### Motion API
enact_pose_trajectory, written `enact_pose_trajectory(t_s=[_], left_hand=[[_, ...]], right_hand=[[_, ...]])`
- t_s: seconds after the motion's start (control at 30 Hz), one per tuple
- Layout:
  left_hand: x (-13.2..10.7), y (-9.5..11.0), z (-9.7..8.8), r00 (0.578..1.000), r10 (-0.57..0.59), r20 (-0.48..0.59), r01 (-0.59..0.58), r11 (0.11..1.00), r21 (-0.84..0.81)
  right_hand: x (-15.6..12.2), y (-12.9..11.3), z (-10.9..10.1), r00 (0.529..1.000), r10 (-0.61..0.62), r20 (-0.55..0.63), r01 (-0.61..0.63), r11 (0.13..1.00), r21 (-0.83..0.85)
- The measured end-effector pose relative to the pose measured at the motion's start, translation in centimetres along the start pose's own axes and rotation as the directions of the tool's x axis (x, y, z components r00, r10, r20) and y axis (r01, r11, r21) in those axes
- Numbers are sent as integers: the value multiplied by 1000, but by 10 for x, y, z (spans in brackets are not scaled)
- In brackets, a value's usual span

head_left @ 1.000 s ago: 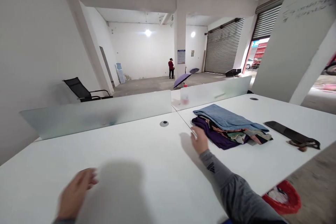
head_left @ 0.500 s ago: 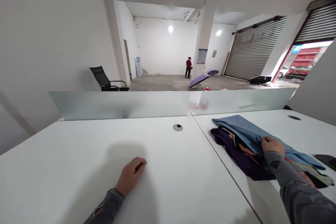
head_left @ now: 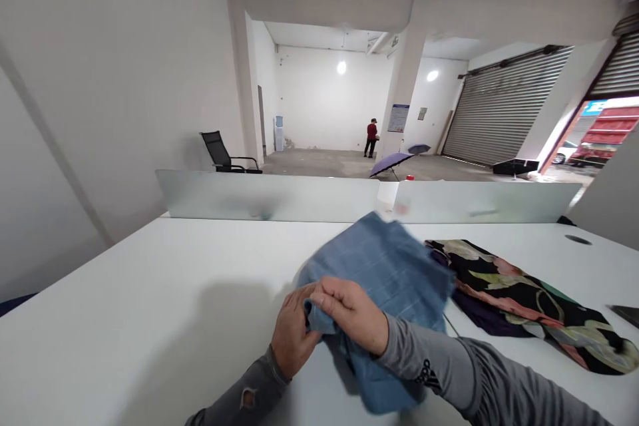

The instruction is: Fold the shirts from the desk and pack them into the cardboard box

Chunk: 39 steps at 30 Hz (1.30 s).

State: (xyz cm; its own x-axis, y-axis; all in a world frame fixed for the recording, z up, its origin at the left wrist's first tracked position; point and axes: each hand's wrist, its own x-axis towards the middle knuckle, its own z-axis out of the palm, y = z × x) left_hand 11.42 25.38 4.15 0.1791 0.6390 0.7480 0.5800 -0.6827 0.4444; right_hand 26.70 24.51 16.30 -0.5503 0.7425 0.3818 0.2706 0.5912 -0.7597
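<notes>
A piece of blue cloth, which looks like a folded denim garment, hangs partly lifted over the white table at the middle of the view. My right hand grips its near left edge, fingers closed round a bunched fold. Right beside it, my left hand is closed on the same edge, its fingertips close to the right hand's. The far part of the cloth is blurred by motion. To the right lies a folded floral cloth in black, coral and green, on top of a dark purple cloth.
The white table runs to a low frosted divider. A dark flat object lies at the right edge. Beyond stand a black chair, a purple umbrella and a person in red.
The blue cloth has been carried from the pile at the right to the middle, uncovering the floral cloth. My left hand has moved to meet my right at its edge.
</notes>
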Motion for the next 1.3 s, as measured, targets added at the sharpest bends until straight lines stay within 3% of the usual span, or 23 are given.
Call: enact_pose_trajectory(t_s=[0.13, 0.23, 0.33, 0.4, 0.5, 0.57, 0.67, 0.73, 0.83, 0.9, 0.93, 1.0, 1.07, 1.13, 1.2, 1.3], left_hand=[[-13, 9, -24, 991, -77, -107, 82, 996, 34], [-12, 13, -43, 941, -291, -172, 289, 957, -37], [0, 28, -65, 866, -437, -245, 391, 895, -215], [9, 44, -82, 868, -428, -252, 348, 886, -307], [14, 70, -109, 912, -319, -260, 254, 933, -255], [14, 82, -126, 928, -235, -289, 199, 969, -148], [19, 85, -139, 925, -148, -350, 153, 988, -13], [25, 79, -138, 909, -120, -400, 172, 980, 96], [24, 75, -122, 884, -104, -455, 257, 922, 288], [10, 82, -105, 903, -168, -395, 304, 900, 312], [-1, 89, -95, 921, -230, -315, 317, 912, 261], [-22, 102, -77, 945, -324, -52, 325, 945, 30], [-38, 109, -62, 925, -355, 134, 378, 896, -232], [-42, 104, -56, 888, -429, 164, 458, 802, -384], [-36, 92, -58, 821, -556, 127, 538, 683, -494], [-24, 74, -72, 707, -691, 154, 543, 389, -744]], right_hand=[[1, -8, -10, 978, 84, -193, -75, 996, 54], [-11, -7, -15, 993, 69, -91, -64, 996, 62], [-34, 6, 5, 994, -86, 72, 93, 990, -107], [-50, 20, 20, 991, -122, 45, 130, 953, -273], [-65, 33, 21, 992, -73, -105, 28, 923, -384], [-69, 31, 5, 994, -19, -105, -13, 956, -292], [-75, 18, -22, 991, 107, 77, -108, 994, 9], [-78, 10, -31, 971, 199, 134, -224, 952, 208], [-81, 8, -21, 937, 347, -44, -293, 848, 441], [-80, 10, -3, 892, 428, -145, -281, 776, 564], [-79, 10, 7, 879, 451, -153, -275, 743, 610], [-77, 9, 27, 893, 434, -118, -264, 719, 643], [-74, 5, 40, 928, 367, -70, -255, 758, 600], [-70, 1, 42, 943, 330, -38, -257, 799, 543], [-64, 1, 33, 942, 332, -47, -268, 831, 487], [-53, 10, 10, 932, 300, -201, -212, 906, 366]])
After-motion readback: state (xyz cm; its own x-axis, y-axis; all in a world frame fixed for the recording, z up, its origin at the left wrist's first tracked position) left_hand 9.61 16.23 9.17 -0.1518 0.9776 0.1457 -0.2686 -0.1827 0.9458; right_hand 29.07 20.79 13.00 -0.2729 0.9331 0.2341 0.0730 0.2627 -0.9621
